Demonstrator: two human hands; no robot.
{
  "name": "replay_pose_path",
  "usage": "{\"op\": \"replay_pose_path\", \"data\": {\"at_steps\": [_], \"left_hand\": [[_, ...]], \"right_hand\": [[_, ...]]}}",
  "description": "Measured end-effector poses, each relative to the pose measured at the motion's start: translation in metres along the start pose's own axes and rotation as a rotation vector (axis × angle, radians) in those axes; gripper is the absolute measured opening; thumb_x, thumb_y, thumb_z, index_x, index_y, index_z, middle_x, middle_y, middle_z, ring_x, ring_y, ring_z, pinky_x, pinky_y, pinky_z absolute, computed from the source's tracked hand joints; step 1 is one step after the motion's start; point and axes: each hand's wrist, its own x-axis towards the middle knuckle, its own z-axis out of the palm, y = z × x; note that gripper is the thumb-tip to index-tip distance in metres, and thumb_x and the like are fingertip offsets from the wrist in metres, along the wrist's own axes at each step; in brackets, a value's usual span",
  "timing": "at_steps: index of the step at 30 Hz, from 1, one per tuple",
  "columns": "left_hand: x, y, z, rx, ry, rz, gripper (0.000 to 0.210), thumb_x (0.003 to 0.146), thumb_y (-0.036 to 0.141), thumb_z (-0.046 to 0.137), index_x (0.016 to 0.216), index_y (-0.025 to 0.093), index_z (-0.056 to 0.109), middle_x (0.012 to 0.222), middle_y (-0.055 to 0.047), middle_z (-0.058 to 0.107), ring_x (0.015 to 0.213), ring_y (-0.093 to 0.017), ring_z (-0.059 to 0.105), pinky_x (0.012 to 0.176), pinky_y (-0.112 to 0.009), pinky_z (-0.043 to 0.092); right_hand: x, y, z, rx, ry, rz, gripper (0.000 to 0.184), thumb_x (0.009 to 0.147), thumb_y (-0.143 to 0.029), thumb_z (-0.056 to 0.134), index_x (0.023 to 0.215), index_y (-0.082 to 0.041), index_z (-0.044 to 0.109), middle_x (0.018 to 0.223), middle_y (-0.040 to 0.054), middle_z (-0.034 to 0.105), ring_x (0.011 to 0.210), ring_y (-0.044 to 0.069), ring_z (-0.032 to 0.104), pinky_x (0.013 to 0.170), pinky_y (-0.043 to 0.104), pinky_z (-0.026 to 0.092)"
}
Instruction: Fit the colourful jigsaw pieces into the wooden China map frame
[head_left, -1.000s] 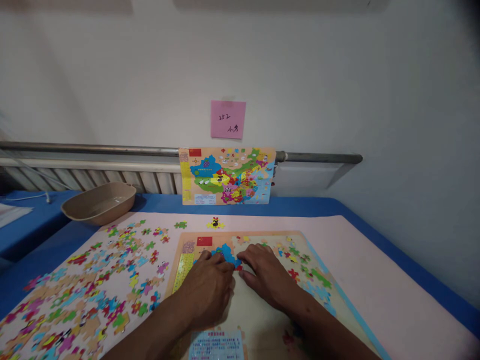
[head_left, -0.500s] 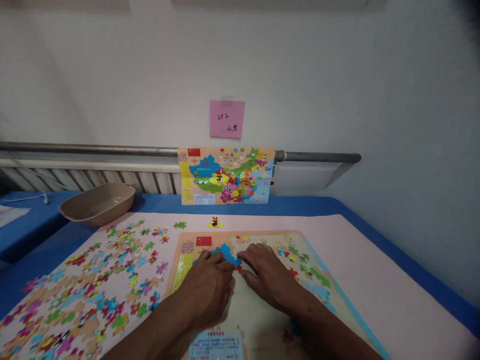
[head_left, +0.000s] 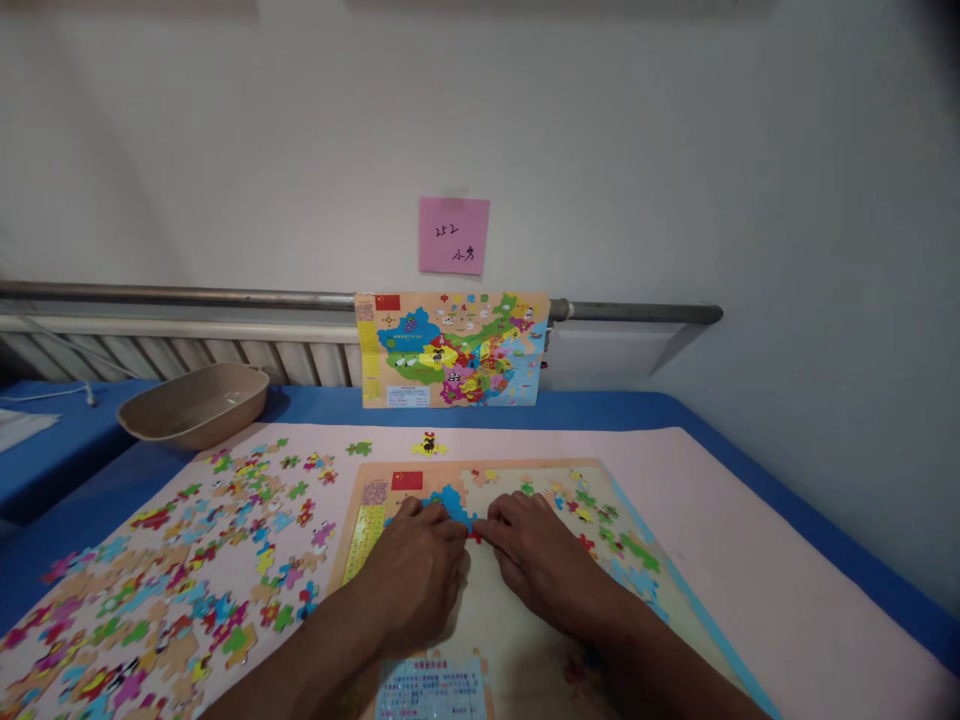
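Barely anything has moved since a second ago, just the right hand [head_left: 541, 558] sliding a touch closer to the left hand [head_left: 418, 570] so their fingertips nearly meet. Both lie palm down on the puzzle board [head_left: 525, 640], pressing around the blue pieces [head_left: 450, 500] and a small red piece [head_left: 475, 536] already set in its upper left part, near the printed flag. Neither grip is clenched; fingers are flat and spread, not grasping anything as far as I can see.

That board sits on a pale pink mat [head_left: 712, 500] over a blue bench [head_left: 825, 540]. Loose pieces [head_left: 187, 580] are scattered all over the mat's left side, a few more on the board's right. Further back there's a tan tray [head_left: 193, 405], a finished reference map [head_left: 453, 349] leaning against a pipe [head_left: 187, 296], and a pink sticky note [head_left: 453, 235] on the white wall.

Forearms cover the board's middle, and its bottom edge is cut off.
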Motion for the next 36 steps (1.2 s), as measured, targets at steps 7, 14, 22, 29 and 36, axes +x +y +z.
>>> {"op": "replay_pose_path", "data": {"at_steps": [7,14,22,29,36], "left_hand": [[0.001,-0.001,0.001,-0.011,0.000,-0.012,0.010,0.092,0.023,0.059,0.088,0.019,0.068,0.102,-0.002,0.075,0.104,-0.025,0.060,0.088,-0.047,0.036],[0.001,-0.001,0.002,-0.036,0.004,-0.019,0.011,0.093,0.023,0.058,0.089,0.020,0.068,0.104,-0.003,0.076,0.105,-0.026,0.060,0.090,-0.046,0.036],[0.008,-0.003,-0.002,-0.067,0.012,-0.041,0.012,0.091,0.021,0.058,0.081,0.021,0.065,0.095,-0.002,0.075,0.103,-0.024,0.061,0.089,-0.044,0.037],[0.009,-0.007,-0.003,-0.079,-0.001,-0.043,0.014,0.091,0.022,0.058,0.078,0.021,0.063,0.093,-0.003,0.074,0.102,-0.024,0.062,0.090,-0.043,0.037],[0.008,-0.003,-0.007,-0.070,-0.022,-0.057,0.010,0.088,0.020,0.058,0.080,0.020,0.063,0.093,-0.004,0.075,0.103,-0.026,0.063,0.091,-0.044,0.037]], "right_hand": [[-0.002,-0.004,0.000,-0.034,-0.010,-0.006,0.031,0.094,-0.006,0.060,0.119,-0.023,0.070,0.119,0.0080,0.064,0.107,0.027,0.053,0.090,0.042,0.035],[-0.004,-0.008,0.006,-0.053,0.004,-0.014,0.028,0.099,-0.012,0.063,0.125,-0.020,0.068,0.126,0.0101,0.065,0.114,0.030,0.052,0.096,0.045,0.035],[-0.002,-0.007,0.009,0.034,0.072,0.014,0.019,0.105,-0.012,0.060,0.117,-0.022,0.070,0.120,0.0076,0.066,0.112,0.028,0.053,0.095,0.043,0.036],[0.001,-0.007,0.001,0.103,0.088,0.124,0.018,0.107,-0.010,0.055,0.107,-0.021,0.069,0.106,0.0052,0.067,0.101,0.025,0.055,0.091,0.040,0.038],[0.007,-0.005,0.001,0.033,0.096,0.244,0.011,0.102,-0.014,0.069,0.093,-0.021,0.072,0.100,0.0052,0.068,0.100,0.027,0.055,0.086,0.040,0.035]]}}
